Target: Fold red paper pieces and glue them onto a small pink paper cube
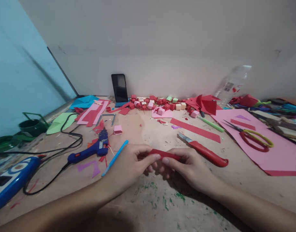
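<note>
Both hands pinch a narrow red paper strip (165, 154) just above the worktable. My left hand (128, 164) grips its left end between thumb and fingers. The right end sits under the thumb of my right hand (189, 166). A red-handled utility knife (203, 149) lies just beyond my right hand, blade pointing left. To the left of my left hand rest a light blue pen (114, 157) and a blue glue gun (90, 151).
Scissors with red and yellow handles (253, 138) lie on a pink sheet (278, 154) at right. A long red strip (195, 130), a green pen (211, 124), many small paper cubes (160, 104), a phone (119, 87) and a plastic bottle (232, 84) line the back wall.
</note>
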Demonstrator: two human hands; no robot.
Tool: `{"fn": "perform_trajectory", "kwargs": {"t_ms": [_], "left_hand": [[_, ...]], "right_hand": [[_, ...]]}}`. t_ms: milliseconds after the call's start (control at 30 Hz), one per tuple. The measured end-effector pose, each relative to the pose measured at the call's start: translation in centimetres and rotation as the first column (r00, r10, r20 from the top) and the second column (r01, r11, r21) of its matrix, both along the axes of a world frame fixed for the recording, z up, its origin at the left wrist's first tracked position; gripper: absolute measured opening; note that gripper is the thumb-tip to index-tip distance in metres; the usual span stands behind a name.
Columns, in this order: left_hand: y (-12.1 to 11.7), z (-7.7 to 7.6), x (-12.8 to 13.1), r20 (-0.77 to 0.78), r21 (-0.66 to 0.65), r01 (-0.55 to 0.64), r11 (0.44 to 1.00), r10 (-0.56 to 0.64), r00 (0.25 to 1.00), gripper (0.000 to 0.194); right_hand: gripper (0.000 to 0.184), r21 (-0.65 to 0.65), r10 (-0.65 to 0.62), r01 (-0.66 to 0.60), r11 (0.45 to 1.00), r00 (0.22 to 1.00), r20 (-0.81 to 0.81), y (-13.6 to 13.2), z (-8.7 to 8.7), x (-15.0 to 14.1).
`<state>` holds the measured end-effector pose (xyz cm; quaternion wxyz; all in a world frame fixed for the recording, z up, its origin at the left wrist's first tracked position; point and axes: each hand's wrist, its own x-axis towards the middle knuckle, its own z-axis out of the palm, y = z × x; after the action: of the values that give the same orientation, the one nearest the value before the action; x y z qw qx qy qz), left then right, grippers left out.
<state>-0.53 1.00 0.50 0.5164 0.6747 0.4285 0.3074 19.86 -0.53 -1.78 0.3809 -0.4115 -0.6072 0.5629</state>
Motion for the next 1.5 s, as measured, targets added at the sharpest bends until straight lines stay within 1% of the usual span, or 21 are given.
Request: {"fn": "perform_trajectory", "kwargs": {"t_ms": [133, 300, 367, 533, 700, 900, 1100, 1333, 1500], "left_hand": [[0.1, 0.1, 0.0, -0.004, -0.007, -0.01, 1.0, 0.01, 1.0, 0.027], [0.1, 0.1, 0.1, -0.001, 0.003, 0.011, 1.0, -0.011, 1.0, 0.026], [0.1, 0.0, 0.1, 0.01, -0.008, 0.023, 1.0, -0.023, 1.0, 0.025], [0.2, -0.2, 0.0, 0.006, -0.07, -0.001, 0.998, 0.002, 1.0, 0.031], [0.5, -0.6, -0.1, 0.015, -0.112, -0.036, 0.993, 0.037, 0.999, 0.032], [0.8, -0.6, 0.0, 0.041, -0.141, -0.05, 0.989, 0.057, 0.998, 0.031], [0.7, -0.9, 0.1, 0.039, -0.165, -0.062, 0.984, 0.069, 0.997, 0.032], [0.6, -0.7, 0.2, 0.066, -0.169, -0.042, 0.985, 0.054, 0.996, 0.031], [0.7, -0.7, 0.3, 0.041, -0.208, -0.055, 0.977, 0.065, 0.997, 0.029]], "right_hand": [[0.025, -0.011, -0.001, 0.001, 1.0, 1.0, 0.011, 0.0, 0.0, 0.0], [0.03, 0.006, -0.009, 0.009, 1.0, 1.0, 0.018, 0.0, 0.0, 0.0], [0.029, -0.009, -0.015, 0.015, 1.0, 1.0, 0.005, 0.0, 0.0, -0.1], [0.026, -0.051, -0.031, 0.028, 0.998, 0.998, -0.053, 0.0, -0.1, -0.1], [0.021, -0.11, -0.044, 0.03, 0.994, 0.992, -0.122, 0.2, -0.1, 0.2], [0.025, -0.16, -0.028, -0.005, 0.987, 0.978, -0.205, 0.4, -0.3, 0.4], [0.018, -0.139, -0.018, -0.003, 0.99, 0.988, -0.153, 0.4, -0.1, 0.3], [0.024, -0.128, -0.017, 0.004, 0.992, 0.995, -0.096, 0.4, -0.3, 0.5], [0.026, -0.099, -0.016, 0.01, 0.995, 0.998, -0.065, 0.5, -0.2, 0.5]]}}
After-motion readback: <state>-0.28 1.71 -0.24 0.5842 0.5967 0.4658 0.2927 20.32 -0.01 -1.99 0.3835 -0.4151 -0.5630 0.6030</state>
